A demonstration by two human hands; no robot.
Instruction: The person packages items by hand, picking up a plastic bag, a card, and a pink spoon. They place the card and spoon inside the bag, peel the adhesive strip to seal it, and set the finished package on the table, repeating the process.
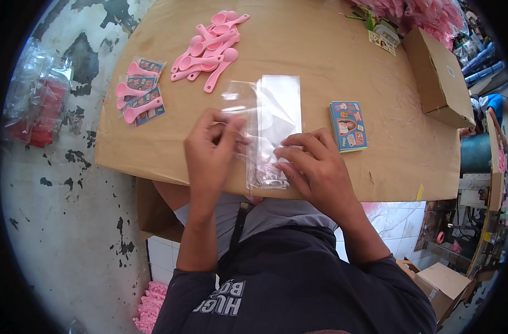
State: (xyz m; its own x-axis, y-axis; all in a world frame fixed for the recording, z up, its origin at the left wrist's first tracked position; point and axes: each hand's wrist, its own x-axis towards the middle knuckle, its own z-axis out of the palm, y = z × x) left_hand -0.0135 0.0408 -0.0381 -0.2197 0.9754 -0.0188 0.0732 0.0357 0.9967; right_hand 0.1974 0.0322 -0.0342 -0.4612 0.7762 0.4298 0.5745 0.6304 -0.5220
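Note:
Clear plastic bags [280,106] lie in a stack on the table before me. My left hand [214,145] has its fingers closed at the edge of a loose clear bag [240,100] on the stack's left side. My right hand [318,164] rests on the lower right of the stack, fingers apart and slightly bent. To its right sits a pile of blue printed cards [348,127]. Pink spoons [209,50] are heaped beyond my left hand. Further left, several pink spoons lie on packed blue cards [144,94].
The brown-covered table [398,161] ends just in front of my body. A cardboard box [439,78] stands at the right, with pink packed items [421,16] behind it. Plastic packets [40,94] are at the far left. Another person is partly visible at the far right.

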